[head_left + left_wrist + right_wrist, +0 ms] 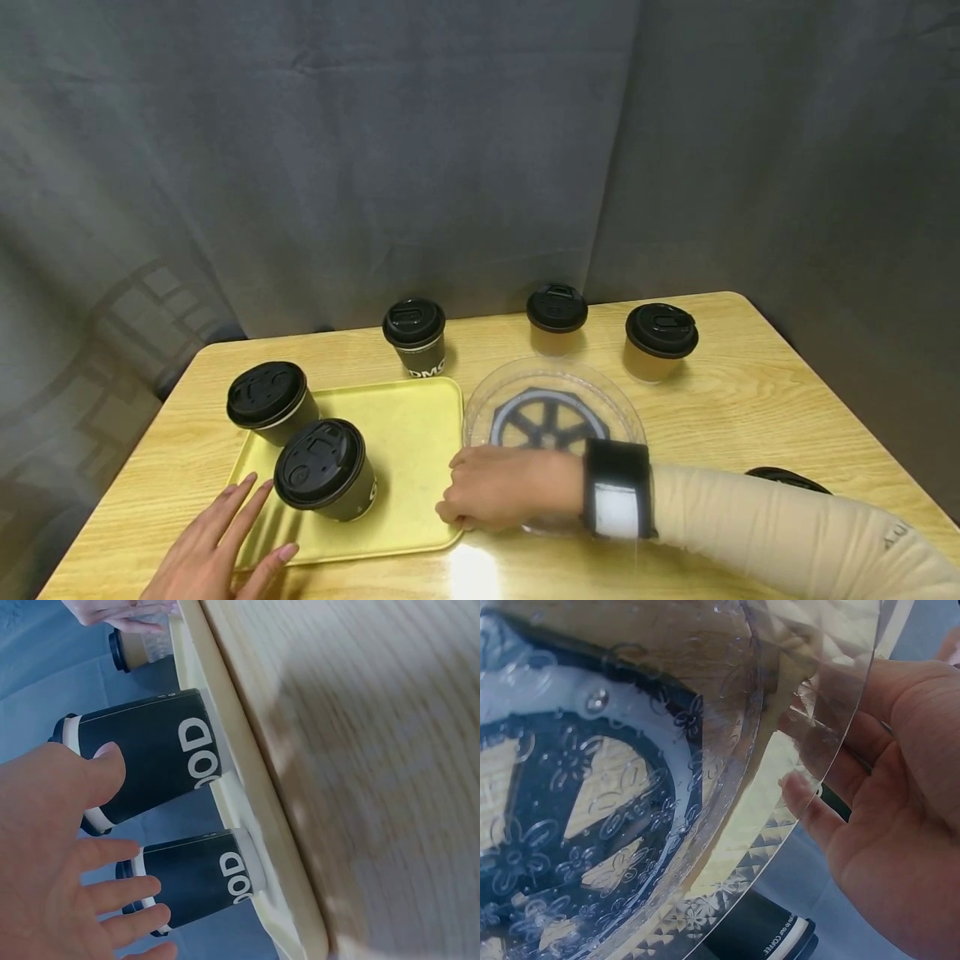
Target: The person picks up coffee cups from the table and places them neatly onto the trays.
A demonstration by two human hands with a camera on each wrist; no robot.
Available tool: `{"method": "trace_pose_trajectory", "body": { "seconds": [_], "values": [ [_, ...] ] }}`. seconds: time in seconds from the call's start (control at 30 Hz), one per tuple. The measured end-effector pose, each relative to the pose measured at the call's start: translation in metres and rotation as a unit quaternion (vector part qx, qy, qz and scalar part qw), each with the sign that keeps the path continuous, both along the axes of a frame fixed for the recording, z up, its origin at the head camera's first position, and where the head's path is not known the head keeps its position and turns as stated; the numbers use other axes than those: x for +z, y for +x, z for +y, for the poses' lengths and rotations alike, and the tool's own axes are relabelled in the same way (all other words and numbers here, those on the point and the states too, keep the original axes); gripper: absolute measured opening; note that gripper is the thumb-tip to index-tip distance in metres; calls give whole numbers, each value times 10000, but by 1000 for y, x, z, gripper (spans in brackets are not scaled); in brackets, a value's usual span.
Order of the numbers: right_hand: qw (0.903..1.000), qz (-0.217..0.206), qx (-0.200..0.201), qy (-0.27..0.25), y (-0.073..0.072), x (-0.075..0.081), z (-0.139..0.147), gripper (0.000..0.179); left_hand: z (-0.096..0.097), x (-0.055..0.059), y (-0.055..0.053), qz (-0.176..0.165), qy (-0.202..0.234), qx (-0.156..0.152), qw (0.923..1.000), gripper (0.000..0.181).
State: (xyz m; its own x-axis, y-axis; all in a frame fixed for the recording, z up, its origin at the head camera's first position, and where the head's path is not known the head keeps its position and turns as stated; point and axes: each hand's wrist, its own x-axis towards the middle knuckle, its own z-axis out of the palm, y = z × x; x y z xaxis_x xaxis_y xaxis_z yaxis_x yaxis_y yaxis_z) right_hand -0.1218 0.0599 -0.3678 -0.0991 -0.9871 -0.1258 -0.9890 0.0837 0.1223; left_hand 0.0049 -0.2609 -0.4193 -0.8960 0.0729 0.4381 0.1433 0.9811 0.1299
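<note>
My left hand (213, 546) is spread with straight fingers beside a black lidded paper cup (326, 471) at the near left of the yellow tray (408, 467). In the left wrist view, the thumb overlaps this cup (157, 761), and the other fingers reach across a second black cup (199, 874). That second cup (273, 404) stands behind, at the tray's left edge. My right hand (510, 487) curls at the left rim of a clear round plastic dish (630, 417), next to the tray. In the right wrist view, thumb and fingers grip its patterned rim (746, 855).
Behind the tray stands another black cup (416, 337). Two brownish cups with black lids, one at the back middle (557, 321) and one farther right (660, 342), stand behind the dish. A black item (787, 477) shows behind the right sleeve. Grey curtain (450, 150) hangs behind the table.
</note>
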Motion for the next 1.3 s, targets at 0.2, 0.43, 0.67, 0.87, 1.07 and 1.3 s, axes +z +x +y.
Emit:
{"method": "trace_pose_trajectory", "body": {
  "seconds": [0.2,0.43,0.67,0.87,1.07,1.3],
  "values": [
    [10000,41,-14,-3,1,-1,0,32,-4,-7,-2,-134,5,-4,9999,78],
    [9998,165,58,-63,0,-2,0,29,-8,-18,-1,-210,145,-37,9997,71],
    [9999,132,23,-19,1,-2,0,30,-8,-30,0,-267,146,111,9995,70],
    [9999,151,59,-40,1,-2,0,32,-12,-35,-2,101,143,-248,9995,66],
    [9999,147,8,7,1,-2,0,31,-16,-37,-6,252,175,-664,9973,59],
    [9999,123,45,-16,0,-2,0,32,-17,-43,-4,264,50,-593,9979,61]
  ]
}}
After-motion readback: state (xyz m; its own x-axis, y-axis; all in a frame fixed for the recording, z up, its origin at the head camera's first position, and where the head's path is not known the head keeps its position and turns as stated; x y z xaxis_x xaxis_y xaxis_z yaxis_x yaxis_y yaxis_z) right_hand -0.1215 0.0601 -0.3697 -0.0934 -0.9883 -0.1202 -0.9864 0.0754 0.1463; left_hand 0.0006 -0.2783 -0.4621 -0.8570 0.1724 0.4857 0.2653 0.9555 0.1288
